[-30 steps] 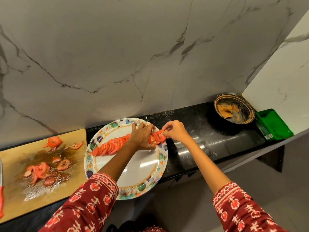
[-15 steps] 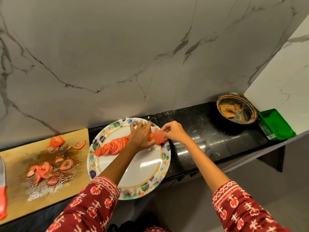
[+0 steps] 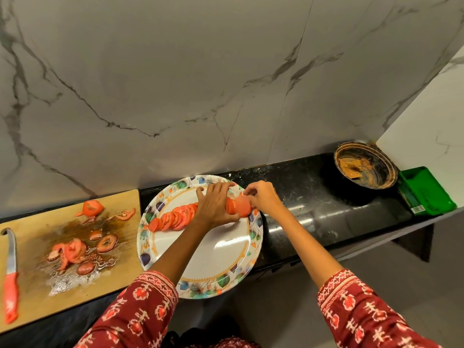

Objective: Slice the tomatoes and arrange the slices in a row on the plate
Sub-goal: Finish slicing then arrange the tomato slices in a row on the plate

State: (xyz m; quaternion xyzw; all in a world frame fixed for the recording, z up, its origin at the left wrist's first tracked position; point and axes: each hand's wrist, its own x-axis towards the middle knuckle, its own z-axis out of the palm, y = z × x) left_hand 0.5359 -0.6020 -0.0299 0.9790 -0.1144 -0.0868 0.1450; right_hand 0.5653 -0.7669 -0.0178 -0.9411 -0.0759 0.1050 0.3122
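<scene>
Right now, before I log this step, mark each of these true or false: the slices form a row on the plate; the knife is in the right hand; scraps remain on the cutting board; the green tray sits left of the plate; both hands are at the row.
1. The tomato slices form an overlapping row on the floral-rimmed plate. True.
2. The knife is in the right hand. False: the red-handled knife lies on the wooden cutting board; the right hand pinches a tomato slice.
3. Tomato scraps remain on the cutting board. True.
4. The green tray sits left of the plate. False: the green tray is far right, beside the dirty pan.
5. Both hands are at the row. True: the left hand rests on it.
</scene>
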